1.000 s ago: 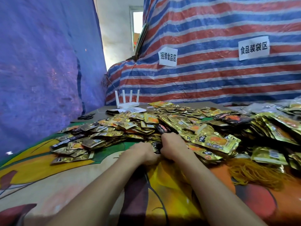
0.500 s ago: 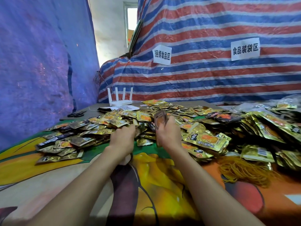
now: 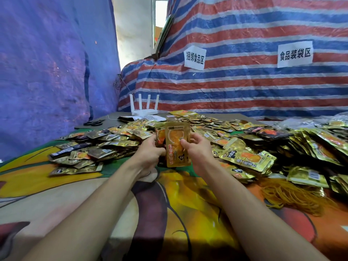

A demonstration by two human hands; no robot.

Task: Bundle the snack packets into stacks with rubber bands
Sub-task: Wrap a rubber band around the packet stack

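Cluttered surface (image 3: pixel 56 200): left hand (image 3: pixel 150 154) and right hand (image 3: pixel 199 153) have raised packets (image 3: pixel 176 144) off the pile (image 3: pixel 122 140), both gripping them upright; a stack is forming, unbanded.

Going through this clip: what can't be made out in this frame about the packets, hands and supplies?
1. The held packets: count unclear in the head view; the front packet hides those behind.
2. The left hand: fingertips hidden behind the packets.
3. The rubber bands: a tangled heap, too fine to count.
4. The packet pile: cut off by the right edge.
5. The scissors: small and dark; blades open or closed unclear.
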